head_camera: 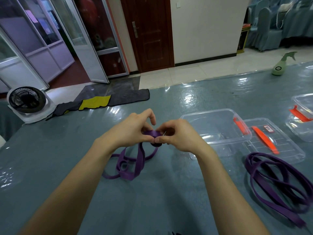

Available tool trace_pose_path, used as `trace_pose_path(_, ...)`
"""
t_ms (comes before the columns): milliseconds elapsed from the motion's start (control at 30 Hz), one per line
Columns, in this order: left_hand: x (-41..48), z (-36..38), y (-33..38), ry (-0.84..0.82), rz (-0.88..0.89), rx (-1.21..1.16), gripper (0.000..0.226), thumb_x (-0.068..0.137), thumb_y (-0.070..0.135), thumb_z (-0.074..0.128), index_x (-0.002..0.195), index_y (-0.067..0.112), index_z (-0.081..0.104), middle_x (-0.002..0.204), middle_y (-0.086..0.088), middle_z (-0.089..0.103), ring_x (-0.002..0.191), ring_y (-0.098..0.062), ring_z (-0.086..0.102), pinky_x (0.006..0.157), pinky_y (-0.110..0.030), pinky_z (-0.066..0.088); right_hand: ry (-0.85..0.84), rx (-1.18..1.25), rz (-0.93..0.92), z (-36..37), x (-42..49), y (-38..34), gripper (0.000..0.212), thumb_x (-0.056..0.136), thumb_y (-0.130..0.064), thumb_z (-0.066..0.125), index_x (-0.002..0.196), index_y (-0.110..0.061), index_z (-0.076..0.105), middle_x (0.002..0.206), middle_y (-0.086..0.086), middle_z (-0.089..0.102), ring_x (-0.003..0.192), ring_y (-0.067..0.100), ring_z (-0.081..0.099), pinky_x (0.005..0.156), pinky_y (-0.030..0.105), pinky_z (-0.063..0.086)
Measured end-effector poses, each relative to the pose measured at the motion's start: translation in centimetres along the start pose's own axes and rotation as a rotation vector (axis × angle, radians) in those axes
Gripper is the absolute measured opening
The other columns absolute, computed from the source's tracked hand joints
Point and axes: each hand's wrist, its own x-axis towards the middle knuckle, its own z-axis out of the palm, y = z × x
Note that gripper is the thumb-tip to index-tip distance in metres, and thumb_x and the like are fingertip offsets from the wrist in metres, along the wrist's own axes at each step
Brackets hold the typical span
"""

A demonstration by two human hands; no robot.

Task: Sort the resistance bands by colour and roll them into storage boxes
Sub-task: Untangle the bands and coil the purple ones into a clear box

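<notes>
A purple resistance band [140, 160] trails in loose loops on the blue-grey table. Its upper end is wound into a small roll between my two hands. My left hand [133, 128] and my right hand [176, 134] both pinch that roll with curled fingers, thumbs meeting at its front. A pile of darker purple bands [277, 182] lies at the right. An open clear storage box [218, 126] with an orange latch stands right of my hands, its lid [279, 146] flat beside it.
A second clear box [303, 116] with an orange latch sits at the far right edge. A green spray bottle [279, 67] stands at the table's far side. Grey and yellow cloths [101, 102] and a small fan [27, 102] lie at the far left.
</notes>
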Motion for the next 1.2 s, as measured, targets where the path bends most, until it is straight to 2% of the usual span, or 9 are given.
trace_pose_path(233,-1.0,0.3,-0.8,0.110,-0.039,-0.372,0.046,0.077,0.008,0.099,0.106,0.015,0.065,0.100,-0.008,0.081,0.091,-0.027,0.081,0.090,-0.047,0.067,-0.017,0.183,-0.020,-0.2,-0.5,0.4,0.013,0.086,-0.015,0.090,0.095,-0.013,0.081,0.071,0.005,0.076,0.066,0.023,0.077,0.079,0.047,0.064)
trace_pose_path(467,-2.1,2.3,-1.4,0.270,-0.060,-0.667,0.041,0.075,0.008,0.094,0.114,0.014,0.081,0.105,-0.005,0.085,0.100,-0.023,0.082,0.095,-0.033,0.065,0.169,0.538,-0.100,0.6,-0.4,0.0,0.015,0.091,0.010,0.079,0.102,0.001,0.073,0.072,0.012,0.071,0.064,0.027,0.068,0.080,0.055,0.059)
trace_pose_path(600,-3.2,3.1,-1.9,0.343,-0.096,-0.850,0.043,0.071,0.014,0.091,0.112,0.016,0.081,0.105,-0.005,0.086,0.098,-0.018,0.083,0.090,-0.028,0.065,0.143,0.674,-0.096,2.3,-0.4,0.0,0.015,0.097,0.011,0.069,0.113,0.009,0.068,0.088,0.022,0.076,0.071,0.024,0.072,0.081,0.038,0.062)
trace_pose_path(767,-5.8,1.4,-4.6,0.228,-0.178,-0.583,0.036,0.079,0.007,0.096,0.112,0.014,0.084,0.098,-0.001,0.086,0.095,-0.016,0.083,0.087,-0.026,0.065,0.026,0.769,0.008,6.6,-0.7,0.3,0.025,0.097,0.011,0.067,0.122,0.013,0.064,0.103,0.026,0.078,0.084,0.029,0.079,0.088,0.035,0.063)
trace_pose_path(833,-6.8,0.8,-5.6,0.202,-0.201,-0.475,0.033,0.079,0.008,0.097,0.110,0.013,0.086,0.095,0.002,0.086,0.091,-0.013,0.083,0.086,-0.028,0.066,-0.019,0.713,0.027,7.8,-0.6,0.0,0.030,0.094,0.011,0.073,0.123,0.006,0.066,0.103,0.016,0.080,0.083,0.022,0.078,0.085,0.030,0.062)
trace_pose_path(933,-7.9,-0.2,-6.6,0.130,-0.176,-0.244,0.029,0.081,0.014,0.096,0.109,0.016,0.087,0.093,0.005,0.086,0.089,-0.003,0.080,0.089,-0.028,0.066,-0.014,0.318,-0.030,8.9,0.1,-0.9,0.040,0.084,-0.013,0.092,0.119,-0.021,0.075,0.102,-0.018,0.077,0.071,0.005,0.068,0.073,0.020,0.056)
trace_pose_path(1033,-8.5,-2.2,-7.0,0.051,-0.100,0.024,0.023,0.083,0.028,0.092,0.105,0.024,0.088,0.089,0.008,0.084,0.084,0.000,0.077,0.083,-0.034,0.065,-0.013,-0.103,-0.115,10.1,1.3,-3.1,0.028,0.081,-0.035,0.094,0.101,-0.033,0.076,0.090,-0.024,0.070,0.072,0.007,0.065,0.065,0.013,0.046)
trace_pose_path(1100,-8.9,-4.3,-7.4,0.047,-0.080,0.061,0.021,0.082,0.032,0.092,0.102,0.026,0.088,0.086,0.009,0.084,0.080,0.000,0.076,0.080,-0.036,0.064,-0.009,-0.142,-0.143,10.8,2.3,-4.9,0.024,0.083,-0.033,0.092,0.100,-0.024,0.077,0.086,-0.013,0.068,0.075,0.010,0.066,0.069,0.023,0.050)
trace_pose_path(1200,-10.0,-7.5,-8.7,0.130,-0.104,-0.215,0.030,0.078,0.023,0.099,0.106,0.024,0.088,0.091,0.012,0.085,0.088,0.000,0.080,0.087,-0.023,0.063,0.055,0.082,-0.178,10.8,3.6,-7.6,0.022,0.086,-0.016,0.092,0.102,-0.011,0.077,0.091,0.008,0.069,0.079,0.030,0.072,0.076,0.049,0.060)
